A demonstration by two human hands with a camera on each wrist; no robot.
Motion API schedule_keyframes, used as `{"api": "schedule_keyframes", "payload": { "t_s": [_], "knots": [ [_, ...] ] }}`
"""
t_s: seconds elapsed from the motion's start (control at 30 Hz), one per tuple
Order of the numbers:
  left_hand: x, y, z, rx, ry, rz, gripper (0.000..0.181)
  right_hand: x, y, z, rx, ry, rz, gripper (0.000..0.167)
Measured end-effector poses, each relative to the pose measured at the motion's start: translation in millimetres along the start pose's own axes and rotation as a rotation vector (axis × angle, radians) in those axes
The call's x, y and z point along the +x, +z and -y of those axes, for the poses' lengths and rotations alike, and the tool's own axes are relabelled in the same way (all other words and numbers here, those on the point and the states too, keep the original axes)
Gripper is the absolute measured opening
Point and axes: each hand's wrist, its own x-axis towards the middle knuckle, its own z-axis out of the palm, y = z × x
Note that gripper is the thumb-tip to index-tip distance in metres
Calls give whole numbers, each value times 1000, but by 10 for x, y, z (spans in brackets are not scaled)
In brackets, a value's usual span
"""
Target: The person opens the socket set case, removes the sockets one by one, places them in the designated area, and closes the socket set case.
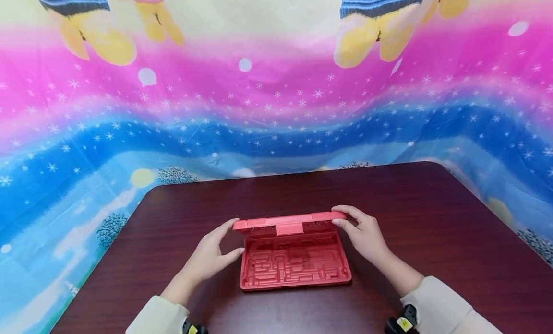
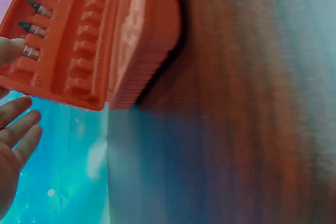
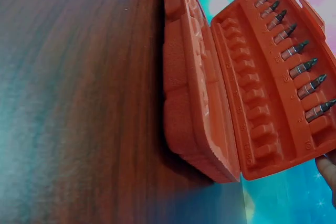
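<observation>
A red plastic case [image 1: 295, 267] lies on the table with its lid [image 1: 259, 222] raised partway; the moulded base holds no tools. Several dark-tipped bits [image 3: 303, 67] sit in a row inside the lid, seen in the right wrist view. My left hand [image 1: 207, 257] touches the lid's left end with its fingertips, thumb lower beside the base's left edge. At the lid's right corner my right hand [image 1: 367, 233] pinches the edge between thumb and fingers. In the left wrist view the left hand [image 2: 16, 140] is partly cut off at the frame's edge.
The dark brown table [image 1: 216, 197] extends around the case on all sides. Behind it hangs a colourful cloth [image 1: 276, 94] with pink and blue bands and snowflakes. Dark devices are strapped near both sleeves.
</observation>
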Motion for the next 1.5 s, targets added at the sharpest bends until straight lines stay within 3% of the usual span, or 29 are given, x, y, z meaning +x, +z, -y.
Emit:
{"api": "schedule_keyframes", "payload": {
  "t_s": [0.17, 0.47, 0.77, 0.93, 1.5],
  "knots": [
    [-61, 66, 32, 47, -25, 10, 76, 43, 8, -14, 3, 31, -9, 24],
    [-189, 116, 76, 147, 3, 34, 67, 89, 11, -11, 24, 36, -30, 22],
    [-214, 258, 75, 203, 188, 75, 58, 136, 12, 7, 14, 36, -37, 21],
    [-207, 326, 43, 250, 239, 117, 57, 163, 18, 9, 2, 63, -7, 21],
    [-268, 319, -13, 281, 244, 239, 66, 330, -21, 18, 47, 189, 98, 28]
  ]
}}
